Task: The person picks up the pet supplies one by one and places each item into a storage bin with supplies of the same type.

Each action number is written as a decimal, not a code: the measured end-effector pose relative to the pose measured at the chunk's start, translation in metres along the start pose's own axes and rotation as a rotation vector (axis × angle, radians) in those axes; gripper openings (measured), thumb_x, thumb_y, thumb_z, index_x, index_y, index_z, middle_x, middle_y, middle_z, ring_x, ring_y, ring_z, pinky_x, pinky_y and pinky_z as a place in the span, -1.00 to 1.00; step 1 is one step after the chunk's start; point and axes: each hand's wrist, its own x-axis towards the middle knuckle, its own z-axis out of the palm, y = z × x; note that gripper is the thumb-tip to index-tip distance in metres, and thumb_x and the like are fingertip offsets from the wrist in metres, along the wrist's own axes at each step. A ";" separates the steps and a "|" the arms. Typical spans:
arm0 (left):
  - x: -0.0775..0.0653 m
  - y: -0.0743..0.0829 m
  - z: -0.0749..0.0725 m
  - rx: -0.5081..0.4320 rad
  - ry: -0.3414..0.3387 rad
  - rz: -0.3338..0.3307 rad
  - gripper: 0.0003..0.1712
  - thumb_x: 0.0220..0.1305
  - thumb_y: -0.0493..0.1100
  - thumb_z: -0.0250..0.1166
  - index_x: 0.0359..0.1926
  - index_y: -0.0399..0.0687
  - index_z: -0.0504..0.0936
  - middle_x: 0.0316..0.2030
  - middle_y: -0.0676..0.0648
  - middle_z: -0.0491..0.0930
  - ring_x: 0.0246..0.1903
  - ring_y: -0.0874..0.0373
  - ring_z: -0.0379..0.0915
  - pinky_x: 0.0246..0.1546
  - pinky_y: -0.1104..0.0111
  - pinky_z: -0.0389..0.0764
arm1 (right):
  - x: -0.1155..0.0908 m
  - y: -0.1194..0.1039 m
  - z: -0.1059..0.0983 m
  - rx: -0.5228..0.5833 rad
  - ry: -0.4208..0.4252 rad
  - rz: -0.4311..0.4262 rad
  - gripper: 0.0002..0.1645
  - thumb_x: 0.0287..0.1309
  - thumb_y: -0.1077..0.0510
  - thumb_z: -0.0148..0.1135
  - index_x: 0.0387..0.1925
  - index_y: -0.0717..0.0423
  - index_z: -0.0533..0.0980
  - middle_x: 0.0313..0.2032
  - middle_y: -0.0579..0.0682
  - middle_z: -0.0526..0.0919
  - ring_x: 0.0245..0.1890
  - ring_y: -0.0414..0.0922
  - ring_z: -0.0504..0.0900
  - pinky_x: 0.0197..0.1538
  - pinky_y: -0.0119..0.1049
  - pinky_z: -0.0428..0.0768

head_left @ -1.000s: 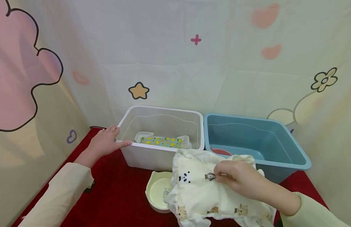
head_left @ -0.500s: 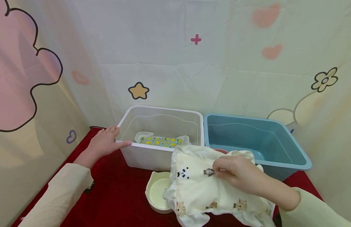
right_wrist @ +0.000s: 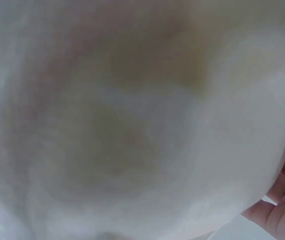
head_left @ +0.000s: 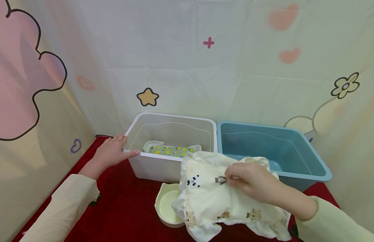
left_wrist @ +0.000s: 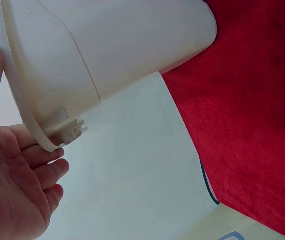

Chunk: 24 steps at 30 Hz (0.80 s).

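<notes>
In the head view my right hand point(head_left: 255, 183) pinches the middle of a cream cloth piece point(head_left: 208, 198) with frilled edges and printed animals, held up in front of the bins. Blurred cloth fills most of the right wrist view, with several fingers point(right_wrist: 282, 192) at its right edge. My left hand point(head_left: 111, 154) holds the front left corner of the white bin point(head_left: 156, 168), thumb along the front rim. The left wrist view shows its fingers point(left_wrist: 47, 172) curled by the rim's end. Inside that bin lies a lemon-print cloth point(head_left: 169, 150) with white edges.
A blue bin point(head_left: 296, 148) stands right beside the white one. A cream cat-eared bowl point(head_left: 164, 205) sits on the red tablecloth point(head_left: 120, 208), partly covered by the held cloth. A printed curtain point(head_left: 181, 77) hangs close behind the bins.
My right hand has moved slightly up and left with the cream cloth, which now hides the red object seen earlier in the blue bin. The left hand has stayed put.
</notes>
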 end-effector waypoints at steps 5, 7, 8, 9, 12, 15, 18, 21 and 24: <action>0.000 0.000 0.000 0.003 0.000 0.000 0.12 -0.05 0.53 -0.07 0.27 -0.27 0.12 0.24 -0.38 0.11 0.18 -0.30 0.05 0.08 -0.18 0.18 | 0.004 -0.001 0.000 -0.006 0.013 0.007 -0.80 -0.10 0.29 0.28 -0.49 -0.08 0.49 -0.49 -0.26 0.55 -0.49 -0.35 0.39 -0.40 -0.52 0.50; -0.001 0.000 0.000 0.006 -0.002 0.000 0.12 -0.05 0.53 -0.07 0.27 -0.27 0.12 0.24 -0.38 0.11 0.18 -0.30 0.05 0.08 -0.17 0.19 | 0.005 -0.001 0.000 -0.012 0.013 0.009 -0.81 -0.10 0.28 0.28 -0.49 -0.09 0.50 -0.49 -0.26 0.55 -0.49 -0.34 0.39 -0.39 -0.52 0.50; -0.001 0.000 0.000 0.008 -0.002 0.001 0.12 -0.05 0.53 -0.07 0.27 -0.27 0.12 0.24 -0.38 0.11 0.18 -0.30 0.05 0.07 -0.17 0.20 | 0.005 -0.001 0.001 -0.015 0.014 0.010 -0.81 -0.10 0.28 0.28 -0.49 -0.09 0.49 -0.49 -0.26 0.55 -0.49 -0.34 0.39 -0.39 -0.52 0.50; -0.001 0.000 0.000 0.010 -0.003 0.001 0.12 -0.05 0.53 -0.07 0.27 -0.27 0.12 0.24 -0.38 0.11 0.18 -0.30 0.05 0.07 -0.17 0.21 | 0.006 -0.001 0.001 -0.015 0.014 0.011 -0.81 -0.10 0.28 0.28 -0.49 -0.09 0.50 -0.49 -0.27 0.55 -0.49 -0.34 0.40 -0.39 -0.52 0.50; -0.001 0.000 0.000 0.011 -0.003 0.001 0.12 -0.04 0.53 -0.07 0.27 -0.28 0.13 0.23 -0.38 0.12 0.18 -0.29 0.06 0.07 -0.17 0.20 | 0.007 -0.001 0.001 -0.019 0.013 0.011 -0.82 -0.10 0.27 0.28 -0.49 -0.09 0.50 -0.49 -0.27 0.55 -0.48 -0.34 0.40 -0.38 -0.52 0.50; 0.000 0.000 0.000 0.006 -0.001 0.003 0.12 -0.05 0.53 -0.07 0.26 -0.28 0.13 0.22 -0.38 0.14 0.17 -0.29 0.07 0.09 -0.17 0.18 | 0.008 -0.001 0.001 -0.019 0.014 0.011 -0.83 -0.10 0.27 0.28 -0.50 -0.08 0.50 -0.49 -0.26 0.55 -0.48 -0.33 0.41 -0.38 -0.51 0.51; 0.000 0.000 0.001 -0.001 -0.002 -0.001 0.11 -0.05 0.53 -0.07 0.26 -0.27 0.13 0.23 -0.37 0.14 0.18 -0.28 0.07 0.09 -0.17 0.18 | 0.010 -0.001 0.000 -0.022 0.017 0.012 -0.83 -0.10 0.28 0.28 -0.50 -0.07 0.50 -0.49 -0.25 0.56 -0.49 -0.33 0.41 -0.39 -0.52 0.51; 0.000 0.000 0.001 0.000 -0.001 -0.002 0.12 -0.06 0.54 -0.08 0.27 -0.26 0.13 0.23 -0.37 0.14 0.17 -0.28 0.07 0.07 -0.17 0.21 | 0.011 0.000 -0.001 -0.029 0.023 0.010 -0.82 -0.10 0.28 0.29 -0.51 -0.07 0.51 -0.49 -0.24 0.56 -0.49 -0.33 0.41 -0.39 -0.53 0.51; 0.000 0.000 0.000 0.002 0.001 0.001 0.12 -0.06 0.54 -0.08 0.26 -0.25 0.14 0.22 -0.36 0.15 0.15 -0.28 0.10 0.04 -0.16 0.25 | 0.014 0.000 -0.002 -0.031 0.028 0.006 -0.82 -0.11 0.28 0.29 -0.51 -0.07 0.51 -0.49 -0.24 0.57 -0.49 -0.33 0.41 -0.39 -0.53 0.51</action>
